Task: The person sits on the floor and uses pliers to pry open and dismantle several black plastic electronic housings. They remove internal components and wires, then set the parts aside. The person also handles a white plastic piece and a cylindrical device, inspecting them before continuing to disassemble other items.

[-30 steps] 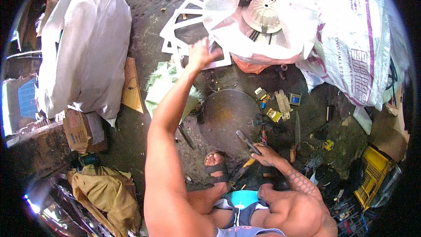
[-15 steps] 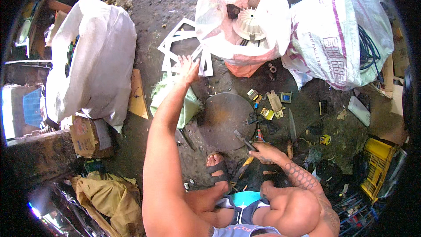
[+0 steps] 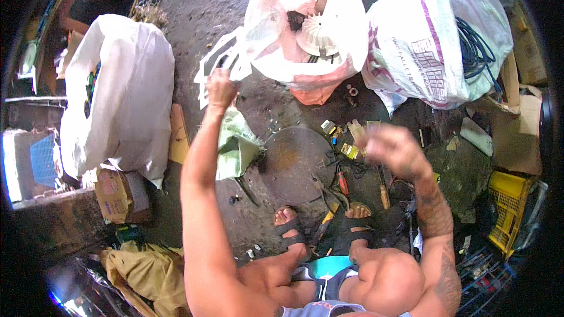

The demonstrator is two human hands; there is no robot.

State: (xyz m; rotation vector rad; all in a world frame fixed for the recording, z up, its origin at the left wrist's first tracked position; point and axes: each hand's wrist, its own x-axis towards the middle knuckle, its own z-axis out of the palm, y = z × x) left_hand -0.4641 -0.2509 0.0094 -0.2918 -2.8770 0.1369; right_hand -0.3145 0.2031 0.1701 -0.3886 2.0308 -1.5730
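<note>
My left hand (image 3: 221, 89) reaches forward, its fingers closed on the near side of the white rectangular frames (image 3: 204, 85). These frames overlap each other and look slightly smeared. My right hand (image 3: 396, 149) is raised in front of me, over small parts on the ground; motion blurs its fingers, and I see no tool in it. A pincer-like hand tool (image 3: 324, 189) lies at the near edge of a round dark metal plate (image 3: 294, 164). Beside it are a red-handled screwdriver (image 3: 342, 182) and a yellow-and-black handle (image 3: 330, 214).
White sacks stand left (image 3: 126, 100) and right (image 3: 411, 41), the right one holding dark cable (image 3: 473, 47). A translucent bag (image 3: 276, 58) of plastic parts sits between them. A green sack (image 3: 236, 144) lies beside the plate. A yellow crate (image 3: 505, 211) is at right.
My left hand has closed on the white frames, which have shifted left. My right hand has let go of the pincer-like tool, now on the ground, and has risen forward and right.
</note>
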